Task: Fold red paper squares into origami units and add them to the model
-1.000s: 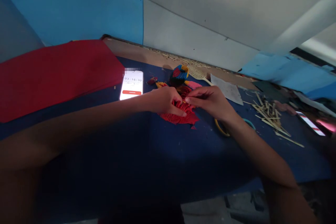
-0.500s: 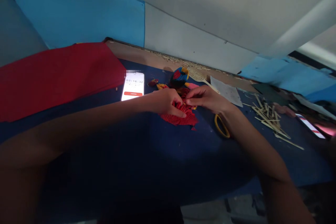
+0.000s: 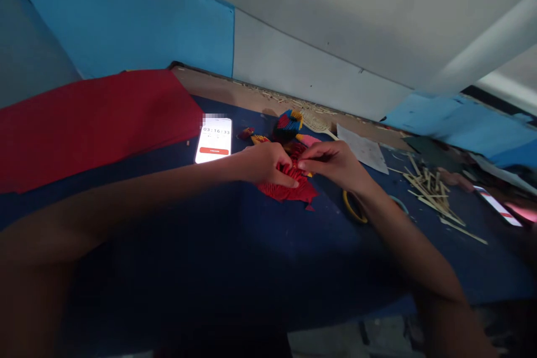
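A red piece made of many small folded-paper units (image 3: 289, 192) rests on the dark blue table cover, with pointed edges along its near side. My left hand (image 3: 271, 162) is curled over it, thumb stretched along its near part, and holds it down. At its right side, my right hand (image 3: 325, 159) pinches with thumb and forefinger close against the red piece. What sits between those fingertips is too small to make out. Just behind my hands stands a blue, red and yellow folded-paper piece (image 3: 288, 125). Yellow and pink paper parts lie between, partly hidden.
Left of my hands lies a lit phone (image 3: 213, 140) showing a timer, beside a large red sheet (image 3: 104, 117). Yellow-handled scissors (image 3: 353, 208) lie under my right forearm. Thin sticks (image 3: 432, 190), white paper (image 3: 363, 148) and a second phone (image 3: 497, 206) are on the right.
My right hand has shifted slightly right, its fingers drawing a little away from my left hand. My left hand stays on the red paper piece. The whole view has tilted slightly.
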Demonstrator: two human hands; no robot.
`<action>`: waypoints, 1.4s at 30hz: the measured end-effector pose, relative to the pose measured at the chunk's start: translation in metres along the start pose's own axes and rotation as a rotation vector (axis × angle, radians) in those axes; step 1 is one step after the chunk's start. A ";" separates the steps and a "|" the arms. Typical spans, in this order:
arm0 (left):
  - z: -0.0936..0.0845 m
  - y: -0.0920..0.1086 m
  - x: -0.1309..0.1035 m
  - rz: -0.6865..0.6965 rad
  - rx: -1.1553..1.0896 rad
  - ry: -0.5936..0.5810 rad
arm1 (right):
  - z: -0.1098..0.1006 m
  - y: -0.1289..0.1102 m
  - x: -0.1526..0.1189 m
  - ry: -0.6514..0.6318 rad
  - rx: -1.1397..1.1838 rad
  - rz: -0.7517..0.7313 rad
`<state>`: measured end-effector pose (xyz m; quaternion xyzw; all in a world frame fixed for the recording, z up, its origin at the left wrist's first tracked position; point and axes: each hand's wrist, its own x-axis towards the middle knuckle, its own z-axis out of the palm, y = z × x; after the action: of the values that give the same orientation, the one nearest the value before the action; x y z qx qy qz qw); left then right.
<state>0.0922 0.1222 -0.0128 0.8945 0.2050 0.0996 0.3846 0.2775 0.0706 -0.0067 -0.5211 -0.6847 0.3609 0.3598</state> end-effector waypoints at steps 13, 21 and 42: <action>0.001 0.001 0.000 0.050 0.026 0.019 | 0.008 -0.001 -0.024 0.162 -0.248 -0.204; 0.003 0.000 -0.001 0.059 0.091 0.006 | 0.009 0.012 -0.010 -0.053 0.287 0.345; -0.001 -0.001 0.000 0.050 0.002 0.029 | 0.013 0.012 -0.005 0.138 0.219 0.094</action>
<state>0.0917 0.1239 -0.0130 0.8983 0.1883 0.1219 0.3778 0.2726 0.0663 -0.0235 -0.5337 -0.5895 0.4132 0.4438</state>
